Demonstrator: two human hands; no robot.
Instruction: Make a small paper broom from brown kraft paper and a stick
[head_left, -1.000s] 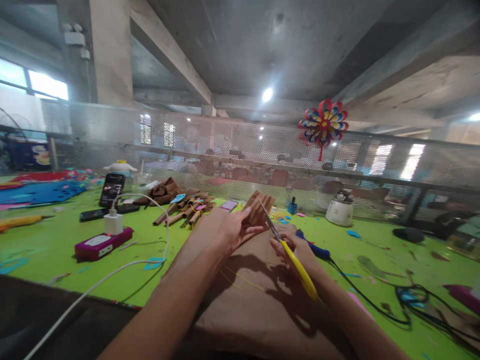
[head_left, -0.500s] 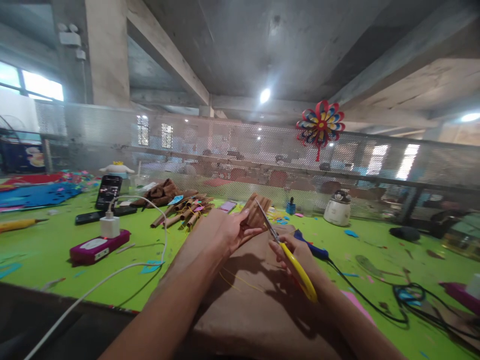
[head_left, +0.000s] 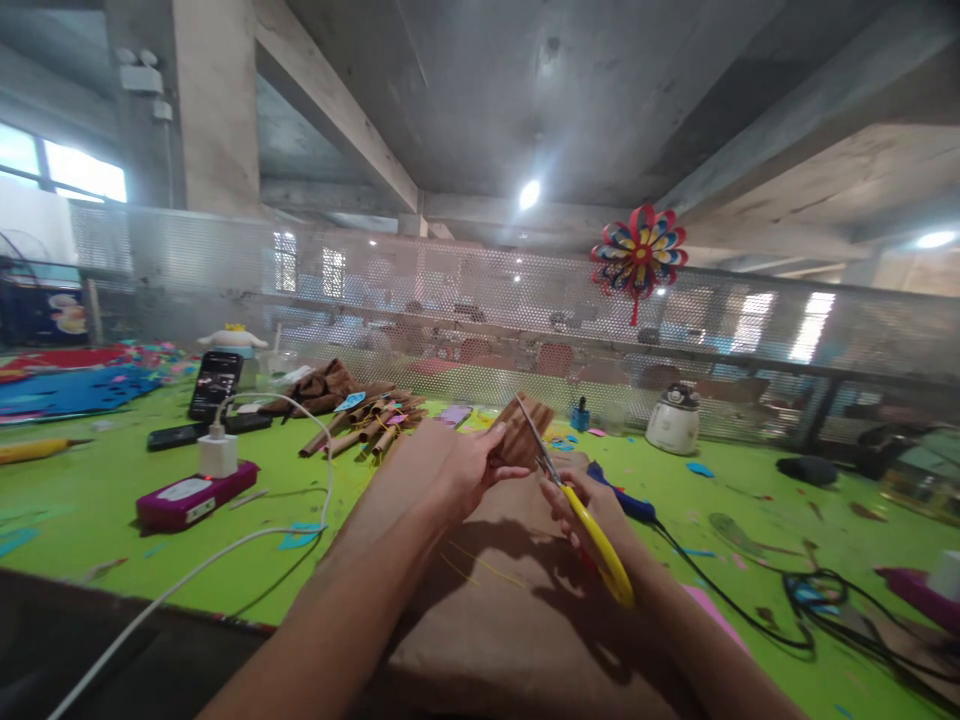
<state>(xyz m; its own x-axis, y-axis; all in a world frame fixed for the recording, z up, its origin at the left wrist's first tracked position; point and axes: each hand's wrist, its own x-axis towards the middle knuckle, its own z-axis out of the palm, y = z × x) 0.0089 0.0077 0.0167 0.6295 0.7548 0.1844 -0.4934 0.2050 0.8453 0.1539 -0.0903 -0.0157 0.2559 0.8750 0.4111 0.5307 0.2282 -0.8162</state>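
My left hand (head_left: 469,465) pinches a piece of brown striped paper (head_left: 531,422) by its left side, its fingers closed on it. Wrapped around the yellow handles of a pair of scissors (head_left: 600,545) is my right hand (head_left: 581,505). The scissor blades point up and away, lying across the face of the brown paper. Beneath both hands spreads a large brown sheet (head_left: 465,630), with thin yellow strands (head_left: 480,562) on it. Behind my left hand lies a pile of brown paper rolls (head_left: 375,425) with yellow ties.
A blue-handled glue gun (head_left: 626,497) with a black cord lies right of my right hand. On the left stand a purple power strip (head_left: 196,497) with a white charger and cable, and a propped phone (head_left: 215,385). A white jar (head_left: 673,420) stands behind at right.
The brown paper and my left hand have shifted slightly right. The paper's angle against the blades has changed a little; the scissors stay nearly in place.
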